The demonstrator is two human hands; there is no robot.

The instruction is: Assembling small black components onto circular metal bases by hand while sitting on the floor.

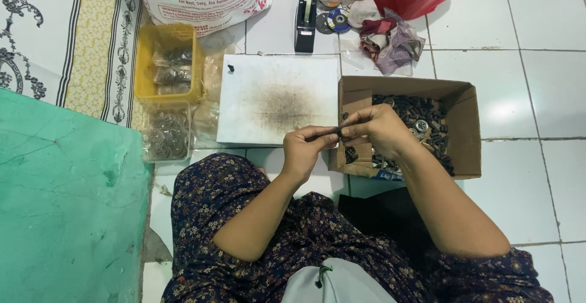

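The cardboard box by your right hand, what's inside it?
The cardboard box holds a heap of small dark parts, a few with round metal faces. The right hand and forearm cover the box's near left portion, so what lies beneath them cannot be seen.

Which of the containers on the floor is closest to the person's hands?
The brown cardboard box of small dark parts: the right hand is over its corner. The yellow basket and clear tub sit farther left.
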